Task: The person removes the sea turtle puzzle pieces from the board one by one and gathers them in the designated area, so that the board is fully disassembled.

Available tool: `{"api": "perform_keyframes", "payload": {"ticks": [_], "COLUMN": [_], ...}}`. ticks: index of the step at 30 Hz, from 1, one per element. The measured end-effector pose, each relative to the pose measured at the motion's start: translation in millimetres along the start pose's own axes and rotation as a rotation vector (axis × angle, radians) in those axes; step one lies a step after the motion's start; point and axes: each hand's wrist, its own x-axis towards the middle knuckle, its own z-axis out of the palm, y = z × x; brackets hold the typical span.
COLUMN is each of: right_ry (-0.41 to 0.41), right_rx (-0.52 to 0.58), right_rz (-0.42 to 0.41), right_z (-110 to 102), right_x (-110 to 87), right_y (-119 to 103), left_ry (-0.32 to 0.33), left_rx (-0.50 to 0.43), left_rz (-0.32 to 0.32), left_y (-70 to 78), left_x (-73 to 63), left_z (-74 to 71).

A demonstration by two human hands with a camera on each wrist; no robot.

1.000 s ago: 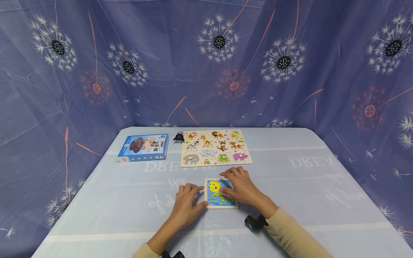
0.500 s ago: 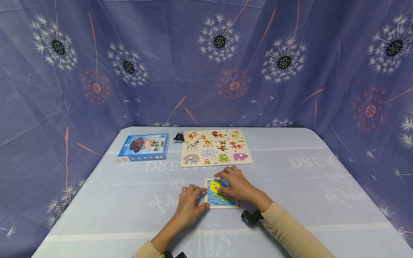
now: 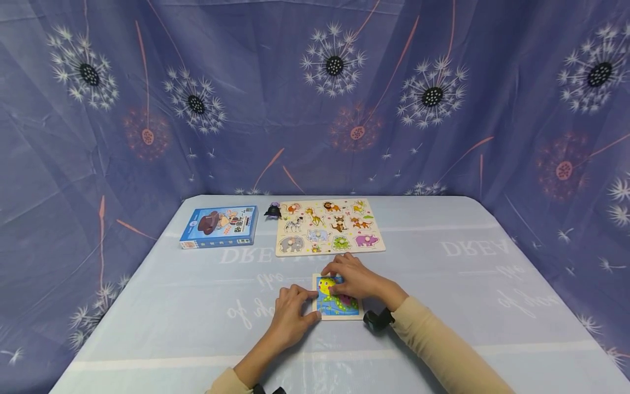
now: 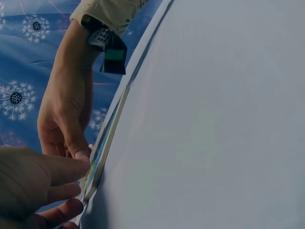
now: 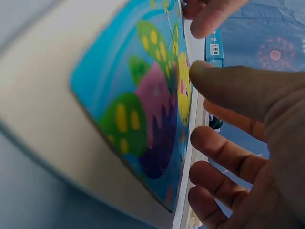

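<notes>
A small square jigsaw puzzle (image 3: 339, 312) lies flat in a pale wooden frame, its picture a spotted green animal with a yellow head and purple back on blue. My left hand (image 3: 290, 316) is at its left side, index finger and thumb at the frame's edge. From the right, my right hand (image 3: 358, 278) reaches over the puzzle, thumb on the picture near the yellow head and fingers at the far edge. In the right wrist view the right thumb (image 5: 228, 86) touches the picture (image 5: 157, 100), fingers spread beyond it. The left wrist view shows the frame (image 4: 112, 126) edge-on.
Behind the puzzle lies a wooden animal peg board (image 3: 330, 227). A blue box (image 3: 219, 225) with a hatted cartoon figure sits at the back left. Between them is a small black and purple object (image 3: 273, 210). A dandelion-print curtain (image 3: 275, 98) hangs around the table.
My right hand has slid leftward across the puzzle, uncovering more of its right side. My left hand has shifted slightly right, against the frame. The puzzle stays in place.
</notes>
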Motion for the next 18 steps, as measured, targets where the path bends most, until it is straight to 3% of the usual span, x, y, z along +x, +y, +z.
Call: {"api": "perform_keyframes", "payload": {"ticks": [9,18], "right_ry": [-0.056,-0.118], "right_rx": [-0.014,-0.023], "right_rz": [-0.06,-0.045], "right_z": [-3.3,-8.0], "right_x": [8.4,14.2], "right_y": [1.5,-1.8], "left_ry": [-0.014,-0.005], "left_rx": [-0.008,0.004], "left_rz": [0.002,0.013], "left_y": [0.0,0.3], "left_x": [-0.2,-0.3], "left_z": [0.6,1.3]}}
